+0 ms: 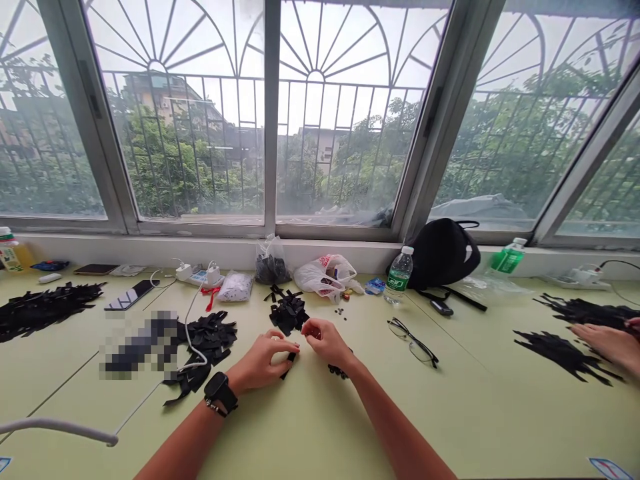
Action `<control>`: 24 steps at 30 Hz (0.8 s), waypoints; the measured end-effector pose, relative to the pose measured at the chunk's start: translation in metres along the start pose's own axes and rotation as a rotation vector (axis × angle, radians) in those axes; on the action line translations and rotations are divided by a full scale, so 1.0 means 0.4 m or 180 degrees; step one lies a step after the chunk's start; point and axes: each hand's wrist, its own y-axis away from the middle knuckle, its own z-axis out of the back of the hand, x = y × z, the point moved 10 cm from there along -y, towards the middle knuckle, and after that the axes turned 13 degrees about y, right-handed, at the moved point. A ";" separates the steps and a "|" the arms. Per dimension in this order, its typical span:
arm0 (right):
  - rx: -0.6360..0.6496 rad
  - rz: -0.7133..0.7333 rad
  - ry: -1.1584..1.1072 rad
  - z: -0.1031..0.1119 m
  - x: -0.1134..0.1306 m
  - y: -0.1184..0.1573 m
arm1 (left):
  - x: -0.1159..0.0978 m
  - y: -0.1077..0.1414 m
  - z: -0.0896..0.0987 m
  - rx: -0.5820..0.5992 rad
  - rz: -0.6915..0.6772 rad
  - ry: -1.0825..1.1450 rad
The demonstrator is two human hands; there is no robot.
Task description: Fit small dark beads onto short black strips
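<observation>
My left hand (267, 360), with a watch on its wrist, is closed on a short black strip (289, 367) just above the table. Close beside it, my right hand (323, 340) has its thumb and fingertips pinched together; whatever is between them is too small to make out. Beyond both hands lies a pile of black strips (287, 312). Under my right wrist, partly hidden, is a cluster of small black pieces (337, 371). A larger heap of black strips (213, 337) spreads to the left of my left hand.
A white cable (189, 313) crosses the left heap. Eyeglasses (413, 341) and a water bottle (399, 277) stand right of centre. Plastic bags (327, 277) line the window side. At far right, another person's hand (603, 343) is over black strips (555, 350).
</observation>
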 end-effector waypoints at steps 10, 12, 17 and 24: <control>0.0132 0.0178 -0.0148 -0.002 0.025 0.009 | 0.019 0.012 0.000 0.0124 0.0114 -0.0950; 0.0209 0.0244 -0.0163 -0.009 0.034 0.012 | 0.010 0.013 -0.001 0.0161 0.0094 -0.1050; 0.0266 0.0370 -0.0227 -0.031 0.054 0.019 | -0.012 0.011 -0.002 0.0202 0.0061 -0.1161; 0.0250 0.0506 -0.0113 -0.067 0.056 0.025 | -0.019 0.012 0.001 0.0073 0.0042 -0.1270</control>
